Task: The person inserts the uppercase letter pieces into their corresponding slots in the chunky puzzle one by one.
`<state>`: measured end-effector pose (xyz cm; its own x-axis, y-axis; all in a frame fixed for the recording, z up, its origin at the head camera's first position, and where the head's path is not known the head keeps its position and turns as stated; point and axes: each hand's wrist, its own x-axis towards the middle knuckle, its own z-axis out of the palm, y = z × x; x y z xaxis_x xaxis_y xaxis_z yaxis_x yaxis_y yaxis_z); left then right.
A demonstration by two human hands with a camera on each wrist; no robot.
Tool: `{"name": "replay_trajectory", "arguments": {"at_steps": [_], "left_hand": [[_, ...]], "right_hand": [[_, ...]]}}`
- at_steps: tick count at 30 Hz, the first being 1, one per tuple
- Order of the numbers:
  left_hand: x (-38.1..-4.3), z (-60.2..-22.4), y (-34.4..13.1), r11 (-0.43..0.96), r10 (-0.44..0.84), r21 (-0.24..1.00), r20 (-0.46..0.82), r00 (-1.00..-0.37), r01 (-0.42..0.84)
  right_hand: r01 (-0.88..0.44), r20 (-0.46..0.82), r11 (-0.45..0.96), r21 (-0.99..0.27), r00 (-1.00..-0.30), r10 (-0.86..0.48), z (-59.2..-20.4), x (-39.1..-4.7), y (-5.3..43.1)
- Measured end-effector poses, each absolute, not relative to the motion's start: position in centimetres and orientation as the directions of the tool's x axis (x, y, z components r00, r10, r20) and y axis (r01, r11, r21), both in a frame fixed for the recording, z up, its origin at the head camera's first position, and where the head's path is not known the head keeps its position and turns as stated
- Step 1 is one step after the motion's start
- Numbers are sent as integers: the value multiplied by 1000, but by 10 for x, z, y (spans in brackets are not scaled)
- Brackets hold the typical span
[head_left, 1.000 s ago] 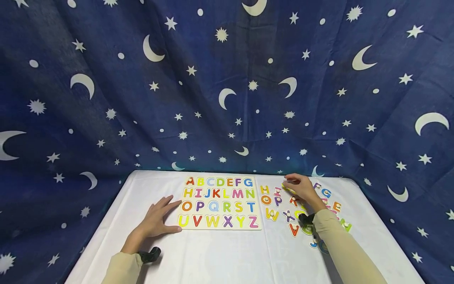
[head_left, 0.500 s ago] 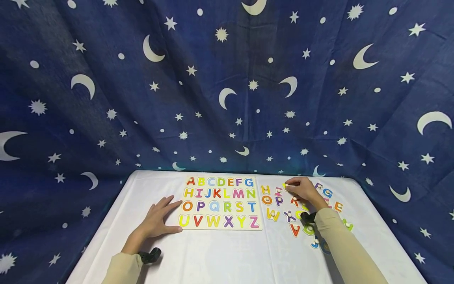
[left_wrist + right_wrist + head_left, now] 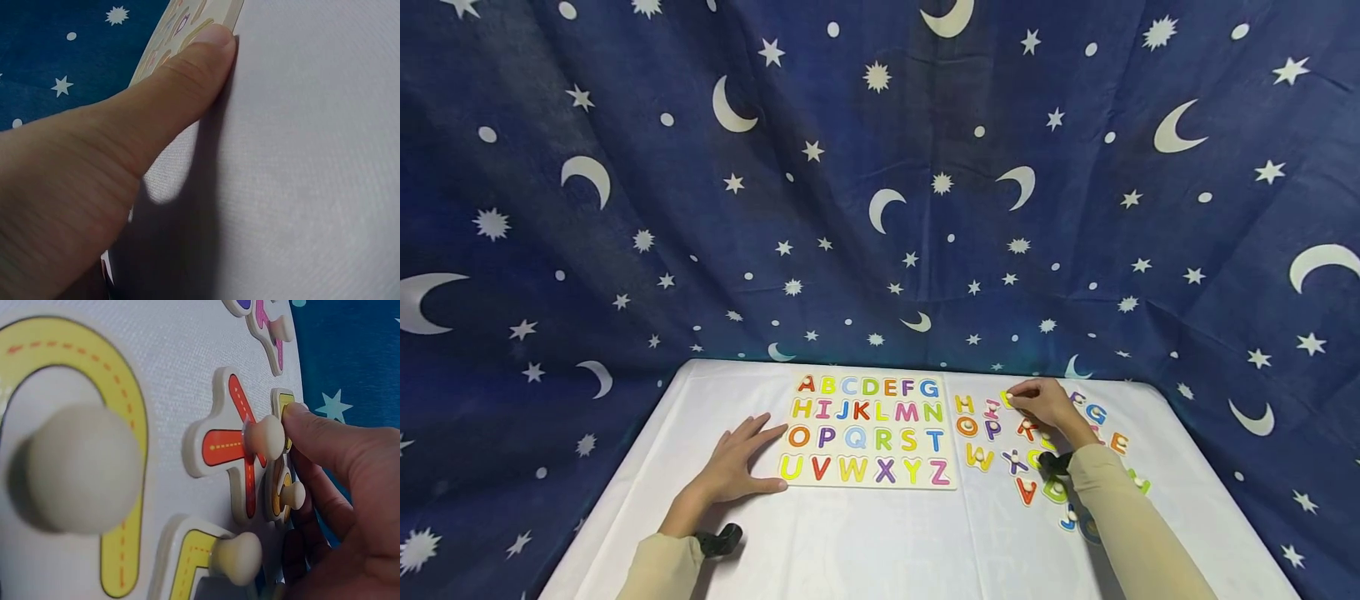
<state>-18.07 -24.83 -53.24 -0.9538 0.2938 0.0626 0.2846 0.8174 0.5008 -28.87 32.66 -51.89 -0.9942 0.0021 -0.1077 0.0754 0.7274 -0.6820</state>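
Observation:
My left hand point(image 3: 730, 462) rests at the left side of a wooden alphabet puzzle board point(image 3: 951, 467), fingers spread and straight. In the left wrist view its thumb point(image 3: 187, 72) touches the board's edge. To the right of the board, my right hand point(image 3: 1043, 402) pinches a small yellow letter piece point(image 3: 1007, 399) at the far end of a loose group of knobbed letters. The right wrist view shows thumb and fingers at that yellow piece point(image 3: 285, 400), its knob hidden. Near it lie a red K piece point(image 3: 228, 447) and an orange piece point(image 3: 278, 500).
Several knobbed letters surround the right hand, among them an orange H point(image 3: 964, 404), an orange O point(image 3: 967, 427), a W point(image 3: 979, 457) and a red V point(image 3: 1026, 492). A red A point(image 3: 806, 384) with a knob sits in the board. A starry blue curtain point(image 3: 880, 250) hangs behind the white table point(image 3: 865, 550).
My right hand's fingers have drawn together at the yellow letter, which shows more clearly at their left. The left hand has stayed in place. The head view has shifted slightly.

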Motion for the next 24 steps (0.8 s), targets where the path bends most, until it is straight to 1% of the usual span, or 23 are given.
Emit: {"name": "replay_trajectory", "arguments": {"at_steps": [6, 13, 18, 24], "left_hand": [[-182, -530, -246, 820, 299, 494, 63, -952, 290], [-181, -531, -246, 818, 294, 502, 53, -954, 280], [-180, -530, -247, 818, 294, 501, 59, -954, 283], [-177, -529, -246, 810, 304, 512, 48, -951, 285]], "right_hand": [[40, -74, 740, -672, -997, -13, -519, -286, 329], [34, -56, 739, -673, -998, -5, -518, -286, 324], [-34, 28, 750, -660, -999, -21, -509, -284, 316], [-122, 100, 712, -692, -992, -73, -497, -280, 301]]}}
